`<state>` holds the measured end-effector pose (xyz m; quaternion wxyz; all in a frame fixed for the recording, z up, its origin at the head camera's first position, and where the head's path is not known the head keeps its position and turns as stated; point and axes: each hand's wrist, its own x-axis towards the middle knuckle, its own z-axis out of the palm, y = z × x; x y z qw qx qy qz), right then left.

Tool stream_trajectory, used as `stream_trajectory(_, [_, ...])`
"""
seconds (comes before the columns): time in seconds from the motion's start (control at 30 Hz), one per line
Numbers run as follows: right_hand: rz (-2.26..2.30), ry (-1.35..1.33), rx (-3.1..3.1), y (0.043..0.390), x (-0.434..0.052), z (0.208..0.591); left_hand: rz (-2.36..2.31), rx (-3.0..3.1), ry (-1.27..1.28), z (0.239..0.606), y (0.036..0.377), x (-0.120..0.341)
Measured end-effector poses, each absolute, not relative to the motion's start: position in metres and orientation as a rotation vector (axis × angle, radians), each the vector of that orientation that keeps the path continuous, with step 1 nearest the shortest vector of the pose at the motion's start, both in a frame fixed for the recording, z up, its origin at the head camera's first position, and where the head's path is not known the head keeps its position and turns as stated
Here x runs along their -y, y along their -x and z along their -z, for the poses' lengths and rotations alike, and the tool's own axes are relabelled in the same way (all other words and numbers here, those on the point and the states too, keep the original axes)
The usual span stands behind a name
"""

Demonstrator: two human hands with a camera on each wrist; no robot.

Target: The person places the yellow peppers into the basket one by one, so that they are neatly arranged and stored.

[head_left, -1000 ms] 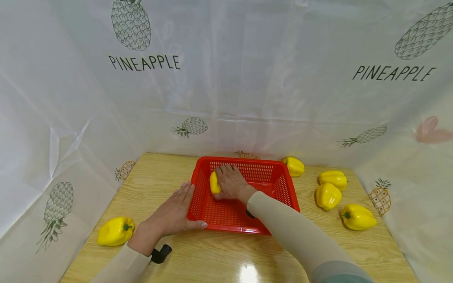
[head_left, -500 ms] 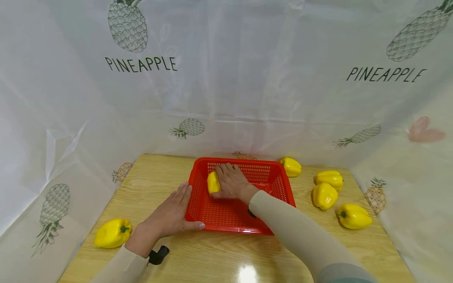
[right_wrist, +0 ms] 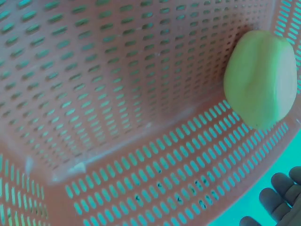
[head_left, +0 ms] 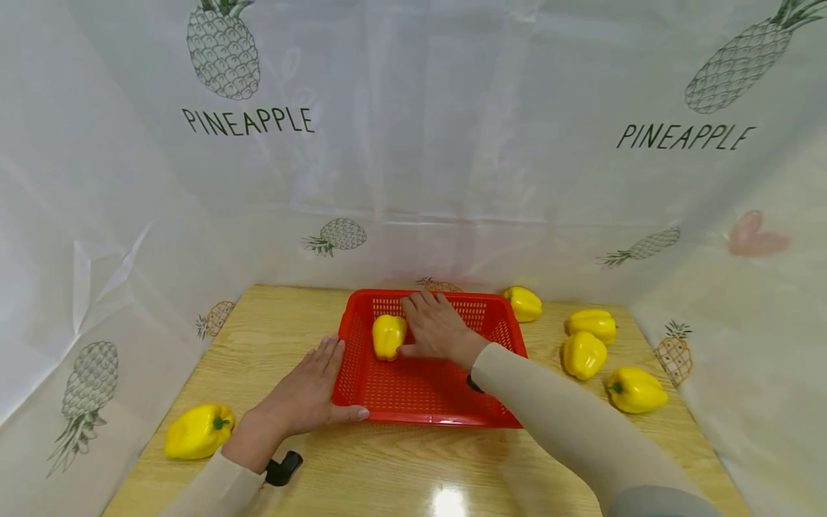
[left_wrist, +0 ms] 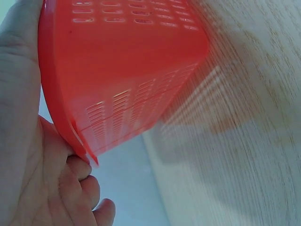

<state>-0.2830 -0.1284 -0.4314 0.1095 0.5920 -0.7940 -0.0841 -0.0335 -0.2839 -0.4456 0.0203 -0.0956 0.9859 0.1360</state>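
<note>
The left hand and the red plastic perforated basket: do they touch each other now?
Touching. In the left wrist view the left hand lies flat against the rim of the red plastic perforated basket; the head view shows it at the basket's left side.

I log a red basket (head_left: 426,391) on the wooden table (head_left: 400,467), my left hand (head_left: 310,395) braced on its corner, my right hand (head_left: 436,330) inside beside one yellow pepper (head_left: 388,336).

Glossy yellow bell pepper (head_left: 389,336) lying on its side inside red perforated plastic basket (head_left: 413,391), far-left corner. Basket sitting flat on table.
</note>
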Motion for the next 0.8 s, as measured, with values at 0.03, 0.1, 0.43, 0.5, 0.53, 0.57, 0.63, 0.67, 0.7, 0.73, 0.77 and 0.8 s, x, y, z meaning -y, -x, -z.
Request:
stream_trajectory(0.03, [0.245,-1.740,2.337,0.284,0.126,0.429,-0.426,-3.056,0.297,0.446,0.034,0.284])
stream_trajectory(0.1, [0.252,-1.736,2.342,0.285,0.120,0.425,-0.434,-3.052,0.298,0.445,0.034,0.283])
stream_trajectory(0.43, [0.269,-1.706,2.284,0.287,0.091,0.406,-0.459,-3.051,0.306,0.447,0.032,0.284])
stream_trajectory(0.5, [0.232,-1.700,2.290,0.288,0.084,0.404,-0.460,-3.050,0.310,0.447,0.032,0.284])
stream_trajectory(0.53, [0.221,-1.695,2.293,0.290,0.080,0.403,-0.461,-3.049,0.311,0.448,0.032,0.284])
stream_trajectory(0.57, [0.206,-1.690,2.295,0.291,0.076,0.402,-0.462,-3.049,0.311,0.448,0.031,0.284])
stream_trajectory(0.63, [0.184,-1.668,2.294,0.293,0.068,0.401,-0.459,-3.050,0.307,0.448,0.031,0.284])
stream_trajectory(0.67, [0.170,-1.659,2.289,0.294,0.063,0.399,-0.456,-3.050,0.305,0.448,0.032,0.284])
stream_trajectory(0.7, [0.156,-1.649,2.281,0.295,0.058,0.399,-0.458,-3.050,0.302,0.448,0.032,0.284])
stream_trajectory(0.73, [0.146,-1.640,2.272,0.296,0.054,0.397,-0.462,-3.050,0.300,0.448,0.032,0.284])
stream_trajectory(0.77, [0.129,-1.632,2.260,0.297,0.049,0.396,-0.466,-3.049,0.298,0.448,0.032,0.284])
stream_trajectory(0.8, [0.112,-1.624,2.249,0.298,0.044,0.396,-0.469,-3.049,0.296,0.447,0.032,0.283])
